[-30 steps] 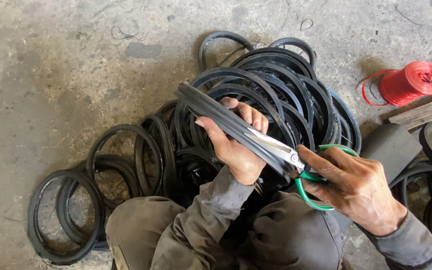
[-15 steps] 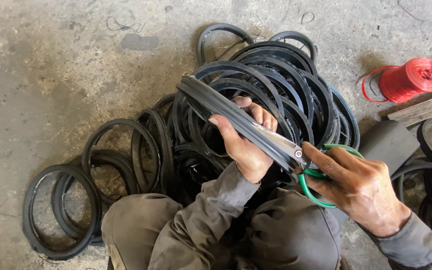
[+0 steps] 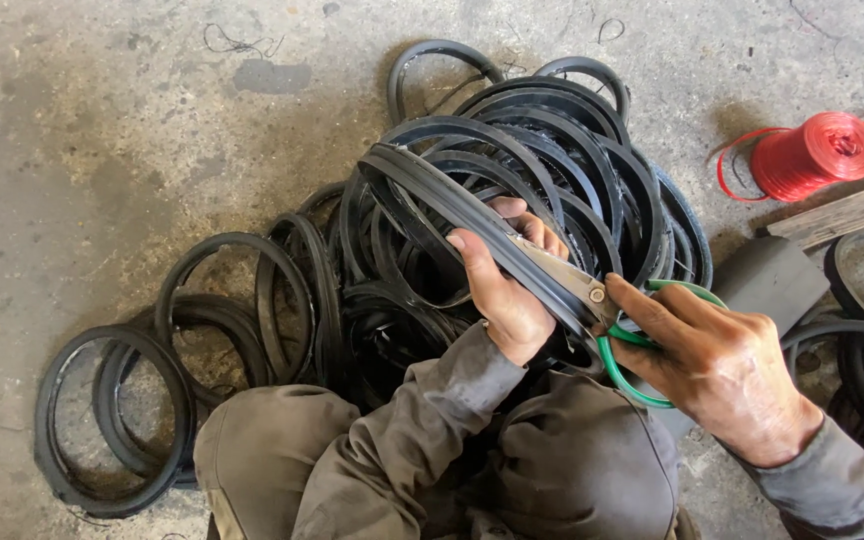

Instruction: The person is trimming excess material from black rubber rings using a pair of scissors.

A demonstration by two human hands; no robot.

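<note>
Black rubber ring [image 3: 422,185], gripped in closed left hand [image 3: 507,290] above the ring pile [image 3: 552,150], steadied for trimming. Right hand [image 3: 727,370] closed through green-handled scissors [image 3: 592,300]; blades apparently along the ring's edge.

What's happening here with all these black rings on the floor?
A person sits on a concrete floor amid a pile of black rubber rings. The left hand grips one rubber ring, held up over the lap. The right hand works green-handled scissors, whose blades lie along that ring's edge. More rings lie spread at the left, and a spool of red twine sits at the upper right beside a wooden piece.
</note>
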